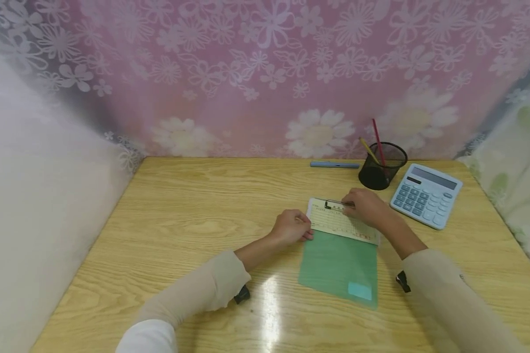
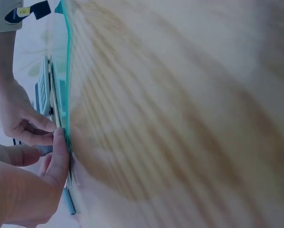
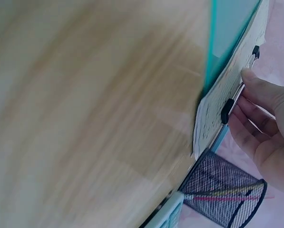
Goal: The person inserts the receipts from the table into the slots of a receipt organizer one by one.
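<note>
A pad of cream printed forms (image 1: pixel 335 219) lies on the upper half of a translucent green board (image 1: pixel 335 267), which has a pale blue label near its lower right corner. Across the pad's top edge runs a wire clip (image 1: pixel 333 204) with black ends. My right hand (image 1: pixel 365 208) pinches this clip (image 3: pixel 240 90), its thumb on the near face and the fingers behind. At the left edge of pad and board is my left hand (image 1: pixel 290 227). In the left wrist view, this hand's index finger touches that edge, while the thumb stays apart from it.
A black mesh pen cup (image 1: pixel 378 169) with a red and a yellow pencil stands behind my right hand. Beside it are a light blue calculator (image 1: pixel 426 196) and a blue pen (image 1: pixel 334 164). Floral cloth (image 1: pixel 247 73) hangs behind the wooden table (image 1: pixel 181 206).
</note>
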`<state>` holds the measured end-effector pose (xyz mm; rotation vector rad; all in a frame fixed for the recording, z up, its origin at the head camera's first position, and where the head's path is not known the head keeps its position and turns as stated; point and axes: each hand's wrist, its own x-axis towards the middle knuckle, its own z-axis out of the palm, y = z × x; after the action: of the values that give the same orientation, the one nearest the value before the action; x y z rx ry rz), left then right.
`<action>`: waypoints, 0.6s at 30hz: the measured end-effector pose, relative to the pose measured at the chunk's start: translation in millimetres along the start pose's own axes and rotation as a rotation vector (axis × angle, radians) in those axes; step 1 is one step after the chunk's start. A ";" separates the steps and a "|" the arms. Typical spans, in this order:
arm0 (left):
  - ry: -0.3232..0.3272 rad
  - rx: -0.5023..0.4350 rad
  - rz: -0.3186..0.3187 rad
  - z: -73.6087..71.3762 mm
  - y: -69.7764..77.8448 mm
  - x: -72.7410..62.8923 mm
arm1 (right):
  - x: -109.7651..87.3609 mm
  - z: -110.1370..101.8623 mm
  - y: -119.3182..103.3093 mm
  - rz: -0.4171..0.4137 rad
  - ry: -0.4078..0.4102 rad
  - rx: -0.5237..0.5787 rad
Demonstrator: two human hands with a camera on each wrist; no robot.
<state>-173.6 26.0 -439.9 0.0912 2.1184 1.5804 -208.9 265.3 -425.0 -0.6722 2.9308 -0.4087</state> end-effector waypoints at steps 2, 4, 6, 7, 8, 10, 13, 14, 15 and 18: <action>0.003 -0.001 0.006 -2.9 -1.8 0.2 | 5.0 0.7 -1.5 0.001 -0.002 0.005; 0.003 0.002 0.013 -5.6 -3.2 0.2 | 8.9 1.5 -3.4 0.016 -0.011 0.014; -0.002 0.002 0.021 -8.1 -4.5 0.0 | 12.0 2.4 -5.4 0.033 -0.023 0.018; -0.010 0.002 0.026 -9.6 -5.0 -0.2 | 13.3 2.7 -6.2 0.046 -0.029 0.019; -0.019 0.002 0.033 -11.1 -5.4 -0.4 | 14.2 2.9 -7.0 0.060 -0.036 0.018; -0.041 -0.003 0.046 -14.7 -5.9 -1.0 | 15.1 3.3 -7.9 0.084 -0.044 0.016; -0.054 -0.002 0.070 -22.0 -5.9 -1.0 | 16.0 3.9 -8.2 0.096 -0.041 0.010; -0.052 -0.006 0.073 -24.7 -5.3 -0.7 | 16.3 4.0 -8.5 0.094 -0.039 0.013; -0.049 -0.006 0.079 -27.6 -4.7 -0.3 | 16.9 4.6 -8.0 0.090 -0.037 0.016; -0.030 0.002 0.097 -36.1 -2.9 2.1 | 16.8 5.2 -7.5 0.084 -0.036 0.028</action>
<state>-189.9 -6.1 -435.8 0.2208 2.1209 1.6216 -220.0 250.2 -428.7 -0.5446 2.9016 -0.4235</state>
